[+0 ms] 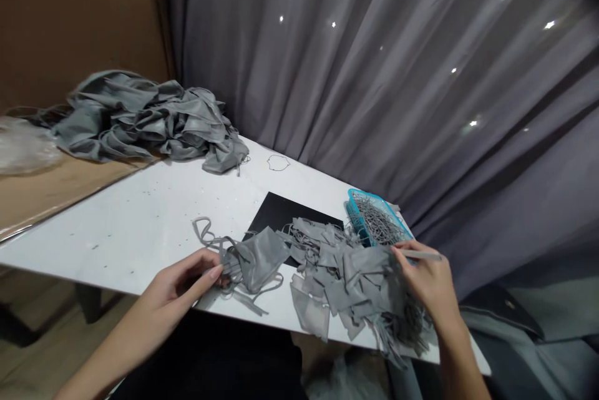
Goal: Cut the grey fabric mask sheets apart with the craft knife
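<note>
My left hand (199, 278) is closed on a bundle of grey fabric with straps (259, 256) near the table's front edge. Thin straps loop out on both sides of that bundle. At the right, my right hand (425, 272) pinches a grey fabric piece at the edge of a heap of grey fabric pieces (334, 263). A thin grey stick-like item (421, 254) lies across its fingers. The heap partly covers a black sheet (292, 209) on the white table. Just behind my right hand stands a blue basket (360, 225) filled with thin grey cords (379, 222).
A large pile of grey fabric (154, 116) rests at the back left, beside clear plastic (25, 144) on brown cardboard (70, 181). A thin dark loop (278, 163) lies on the white table (187, 200). A grey curtain (374, 75) hangs close behind the table.
</note>
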`<action>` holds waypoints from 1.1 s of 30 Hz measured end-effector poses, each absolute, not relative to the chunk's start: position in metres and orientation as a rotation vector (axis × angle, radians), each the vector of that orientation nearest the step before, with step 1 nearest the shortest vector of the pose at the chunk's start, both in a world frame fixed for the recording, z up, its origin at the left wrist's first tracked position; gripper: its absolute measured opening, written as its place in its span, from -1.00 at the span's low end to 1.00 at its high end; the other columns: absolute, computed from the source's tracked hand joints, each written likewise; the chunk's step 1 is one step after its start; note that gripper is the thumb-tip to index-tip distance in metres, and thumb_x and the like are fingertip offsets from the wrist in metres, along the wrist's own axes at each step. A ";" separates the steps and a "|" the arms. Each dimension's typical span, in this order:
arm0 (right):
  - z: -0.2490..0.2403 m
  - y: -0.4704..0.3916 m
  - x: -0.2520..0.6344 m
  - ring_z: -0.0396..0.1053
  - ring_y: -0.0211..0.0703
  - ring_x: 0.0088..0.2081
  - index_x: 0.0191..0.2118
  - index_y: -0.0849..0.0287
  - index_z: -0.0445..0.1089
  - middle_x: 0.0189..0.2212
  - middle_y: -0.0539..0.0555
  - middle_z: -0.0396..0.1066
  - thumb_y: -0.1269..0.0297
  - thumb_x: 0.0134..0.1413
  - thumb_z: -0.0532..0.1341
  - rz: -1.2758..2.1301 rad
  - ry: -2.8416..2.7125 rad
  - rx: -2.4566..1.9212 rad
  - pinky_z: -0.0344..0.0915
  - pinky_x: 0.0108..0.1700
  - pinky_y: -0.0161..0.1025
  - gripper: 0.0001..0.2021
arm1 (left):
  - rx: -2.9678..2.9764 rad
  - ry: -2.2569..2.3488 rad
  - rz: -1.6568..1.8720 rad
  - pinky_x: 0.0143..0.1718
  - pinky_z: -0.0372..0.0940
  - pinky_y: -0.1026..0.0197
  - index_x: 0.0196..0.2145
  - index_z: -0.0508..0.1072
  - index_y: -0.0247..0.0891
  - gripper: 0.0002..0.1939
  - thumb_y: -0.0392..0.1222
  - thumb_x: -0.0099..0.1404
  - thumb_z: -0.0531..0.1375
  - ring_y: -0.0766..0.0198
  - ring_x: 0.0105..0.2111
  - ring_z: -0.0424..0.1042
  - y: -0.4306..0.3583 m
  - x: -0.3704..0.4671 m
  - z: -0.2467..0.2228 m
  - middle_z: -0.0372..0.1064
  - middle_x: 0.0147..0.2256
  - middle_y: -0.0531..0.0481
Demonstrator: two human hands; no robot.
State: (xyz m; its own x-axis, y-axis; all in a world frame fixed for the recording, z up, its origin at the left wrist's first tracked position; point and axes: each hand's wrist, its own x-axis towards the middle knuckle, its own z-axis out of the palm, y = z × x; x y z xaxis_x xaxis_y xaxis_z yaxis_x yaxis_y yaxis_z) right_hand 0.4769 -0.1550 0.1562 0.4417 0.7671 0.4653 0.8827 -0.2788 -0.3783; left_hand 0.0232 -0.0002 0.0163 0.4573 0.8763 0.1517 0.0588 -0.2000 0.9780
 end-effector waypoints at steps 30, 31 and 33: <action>0.071 -0.050 0.228 0.62 -0.02 -0.20 -0.35 0.08 0.65 -0.24 0.11 0.73 0.12 0.29 0.48 1.053 -1.363 -1.187 0.49 -0.08 -0.15 -0.79 | 1.538 0.813 0.950 -0.06 0.32 0.12 -0.14 0.56 -0.19 -0.73 0.04 0.60 0.25 0.16 -0.21 0.52 -0.022 0.029 0.036 0.56 -0.28 0.02; 0.071 -0.050 0.227 0.63 -0.02 -0.20 -0.35 0.09 0.65 -0.24 0.10 0.73 0.14 0.30 0.47 1.025 -1.377 -1.198 0.49 -0.08 -0.15 -0.79 | 1.534 0.811 0.951 -0.06 0.33 0.12 -0.15 0.56 -0.19 -0.73 0.05 0.60 0.25 0.16 -0.20 0.53 -0.023 0.029 0.036 0.56 -0.28 0.02; 0.072 -0.052 0.225 0.65 -0.02 -0.20 -0.37 0.09 0.63 -0.24 0.09 0.73 0.18 0.32 0.44 0.951 -1.410 -1.228 0.50 -0.08 -0.16 -0.79 | 1.529 0.806 0.950 -0.06 0.34 0.12 -0.15 0.56 -0.19 -0.73 0.05 0.60 0.25 0.15 -0.20 0.54 -0.023 0.029 0.036 0.57 -0.28 0.01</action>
